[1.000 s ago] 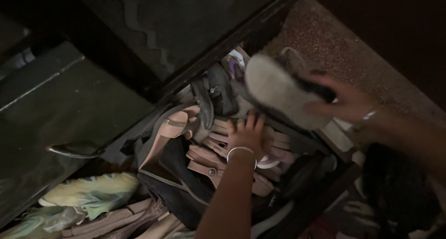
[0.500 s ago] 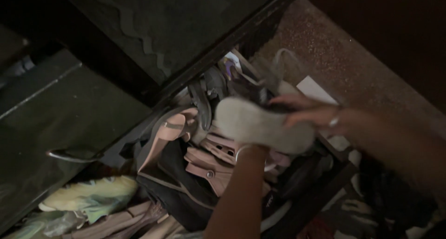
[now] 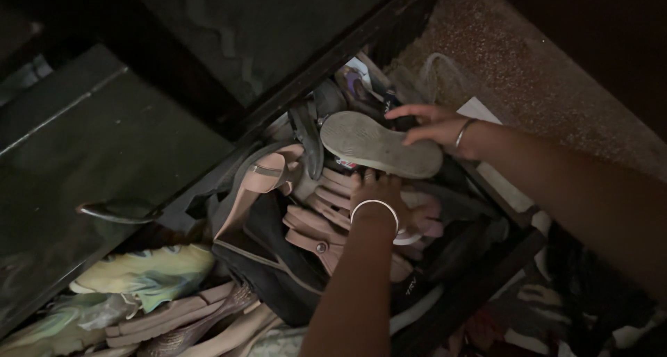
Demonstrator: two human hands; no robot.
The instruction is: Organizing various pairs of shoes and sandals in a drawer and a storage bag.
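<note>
Grey and worn, the sole of a shoe (image 3: 381, 152) is turned upward and held at its heel end by the right hand (image 3: 434, 126), whose fingers are closed over the far edge of it. A thin bangle (image 3: 463, 133) is worn on that wrist. The shoe is kept sole-up over a crowded heap of footwear, just beyond the left hand (image 3: 379, 194). The left hand is pressed down flat into the heap, fingers spread against pink strappy sandals (image 3: 316, 225); nothing is seen gripped in it, and a white bangle (image 3: 375, 208) is worn at its wrist. To the left of that hand a dark bag (image 3: 267, 260) with a pale pink panel is wedged among the shoes, and further left a yellow-green sneaker (image 3: 146, 277) is lying on its side. Beyond the right hand a speckled floor (image 3: 528, 72) can be seen. A dark cabinet door with a metal handle (image 3: 114, 211) is seen far to the left of both hands.
</note>
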